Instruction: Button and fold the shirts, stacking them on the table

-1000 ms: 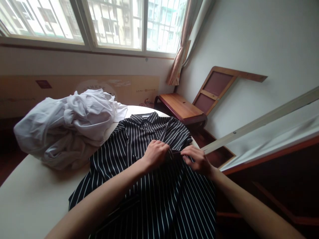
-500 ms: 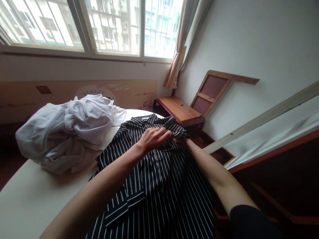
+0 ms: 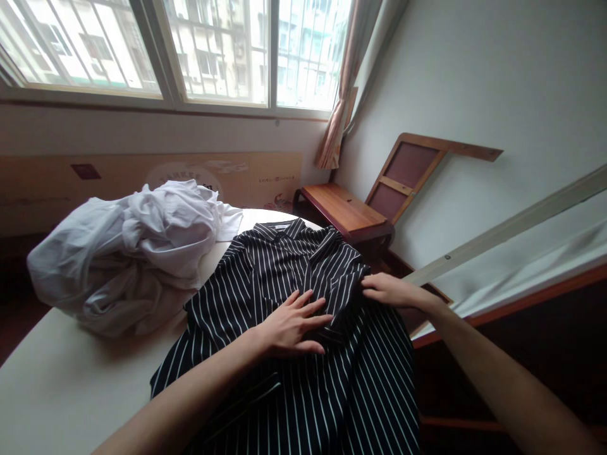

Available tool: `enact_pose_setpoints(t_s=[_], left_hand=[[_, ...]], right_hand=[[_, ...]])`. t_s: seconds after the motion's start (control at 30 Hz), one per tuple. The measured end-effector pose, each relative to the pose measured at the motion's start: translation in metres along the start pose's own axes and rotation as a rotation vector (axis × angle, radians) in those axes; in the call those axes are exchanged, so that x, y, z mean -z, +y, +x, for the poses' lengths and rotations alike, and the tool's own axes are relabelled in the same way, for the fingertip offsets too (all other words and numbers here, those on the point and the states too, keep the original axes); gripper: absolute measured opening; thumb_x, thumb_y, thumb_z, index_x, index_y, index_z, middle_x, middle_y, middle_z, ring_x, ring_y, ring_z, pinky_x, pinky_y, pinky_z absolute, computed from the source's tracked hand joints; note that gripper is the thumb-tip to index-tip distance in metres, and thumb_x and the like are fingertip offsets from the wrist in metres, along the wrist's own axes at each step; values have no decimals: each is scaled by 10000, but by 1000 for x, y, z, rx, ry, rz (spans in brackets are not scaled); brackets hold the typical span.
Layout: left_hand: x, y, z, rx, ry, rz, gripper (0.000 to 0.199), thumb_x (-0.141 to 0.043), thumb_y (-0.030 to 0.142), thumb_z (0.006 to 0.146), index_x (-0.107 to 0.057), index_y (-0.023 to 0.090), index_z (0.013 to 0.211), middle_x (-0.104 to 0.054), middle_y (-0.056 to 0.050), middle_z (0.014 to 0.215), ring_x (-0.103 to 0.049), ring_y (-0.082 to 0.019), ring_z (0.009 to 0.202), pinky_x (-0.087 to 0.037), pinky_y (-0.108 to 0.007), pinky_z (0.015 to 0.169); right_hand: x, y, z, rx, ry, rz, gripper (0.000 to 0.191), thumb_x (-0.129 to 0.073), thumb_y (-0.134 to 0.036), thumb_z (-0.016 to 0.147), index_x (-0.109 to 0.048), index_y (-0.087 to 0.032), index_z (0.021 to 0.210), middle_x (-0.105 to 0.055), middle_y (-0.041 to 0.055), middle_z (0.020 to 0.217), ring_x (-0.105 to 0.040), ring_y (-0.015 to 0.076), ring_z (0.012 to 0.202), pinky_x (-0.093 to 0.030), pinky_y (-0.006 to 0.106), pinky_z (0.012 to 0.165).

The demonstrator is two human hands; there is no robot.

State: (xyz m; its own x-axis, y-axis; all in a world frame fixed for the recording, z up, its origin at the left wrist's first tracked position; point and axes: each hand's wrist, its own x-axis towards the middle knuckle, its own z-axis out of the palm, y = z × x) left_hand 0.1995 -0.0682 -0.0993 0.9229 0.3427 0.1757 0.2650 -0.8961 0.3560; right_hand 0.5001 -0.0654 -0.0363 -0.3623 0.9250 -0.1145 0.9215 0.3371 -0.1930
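Hands apart; left hand [image 3: 294, 325] spread flat on striped collared shirt [image 3: 279, 262], likely steadying cloth against table [image 3: 47, 373]; right hand [image 3: 391, 291] at sleeve [image 3: 345, 292] edge, likely positioning fabric, pinch unclear

Barred windows [image 3: 218, 57], bright daylight; pale wall [image 3: 497, 82]; wooden bench [image 3: 348, 205]; tied-back curtain [image 3: 332, 136].

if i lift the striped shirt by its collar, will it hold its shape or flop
The striped shirt would probably flop, since its cloth already lies in loose creases around the left hand. The collar may stay somewhat stiffer, as its points look crisp. It is likely light for its spread, the fabric looking thin.
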Motion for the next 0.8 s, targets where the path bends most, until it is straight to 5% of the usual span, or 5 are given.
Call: enact_pose_setpoints(t_s=[0.13,0.23,0.37,0.6,0.8], left_hand=[[-4,-4,2,211,42,-6,583,-280,561,932,-277,305,1456,-272,-33,1523,-162,-290,1420,-157,-560,1124],[-14,-7,5,367,92,80,557,-264,529,943,-315,290,1443,-276,-44,1521,-178,-298,1415,-158,-579,1117],[-21,-6,3,404,114,136,576,-291,580,912,-344,324,1425,-279,-51,1521,-183,-320,1411,-161,-601,1105],[-19,-3,5,426,109,132,603,-307,601,896,-330,325,1432,-256,-71,1529,-167,-332,1413,-140,-609,1104],[8,-3,-6,384,181,-119,573,-457,545,876,-421,263,1374,-404,-99,1451,-333,-281,1354,-273,-533,1087]], right_hand=[[9,-7,20,-95,305,-59,475,-348,-406,928,-604,-136,1222,-581,132,1284,-534,248,1190,-390,368,1021],[-20,-22,67,-79,164,-131,702,-345,-558,895,-405,-72,1397,-328,170,1481,-278,281,1382,-237,417,1120],[-55,-15,127,-293,48,-133,780,-241,-632,895,-216,-119,1481,-199,147,1536,-146,299,1419,-113,475,1136],[-50,22,162,-440,127,-78,727,-207,-670,886,-234,-245,1475,-180,83,1553,-152,290,1415,-92,534,1117],[-31,-6,160,-471,179,-49,585,-348,-493,927,-391,-145,1395,-371,144,1462,-287,318,1355,-171,533,1098]])
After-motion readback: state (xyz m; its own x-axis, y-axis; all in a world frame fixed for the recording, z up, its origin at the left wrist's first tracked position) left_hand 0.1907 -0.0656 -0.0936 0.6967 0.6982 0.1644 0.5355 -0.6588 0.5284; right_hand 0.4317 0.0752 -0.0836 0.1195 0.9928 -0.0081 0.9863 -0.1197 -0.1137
